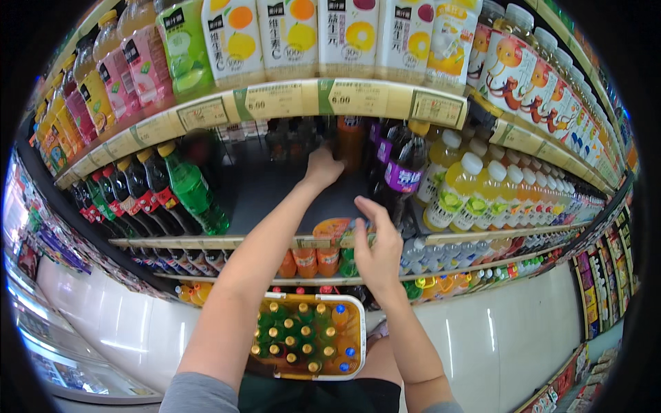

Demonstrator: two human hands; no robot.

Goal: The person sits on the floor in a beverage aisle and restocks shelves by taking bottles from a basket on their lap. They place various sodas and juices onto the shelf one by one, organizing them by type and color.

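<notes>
Two arms, one bottle beside left grip

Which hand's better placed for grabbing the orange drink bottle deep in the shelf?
Left, probably. The left hand is inside the shelf, close beside the orange drink bottle; contact is unclear. The right hand is open, nearer the front edge and farther from it.

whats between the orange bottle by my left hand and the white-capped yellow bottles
Dark bottles with purple labels stand between the orange bottle and yellow bottles in the head view.
</notes>
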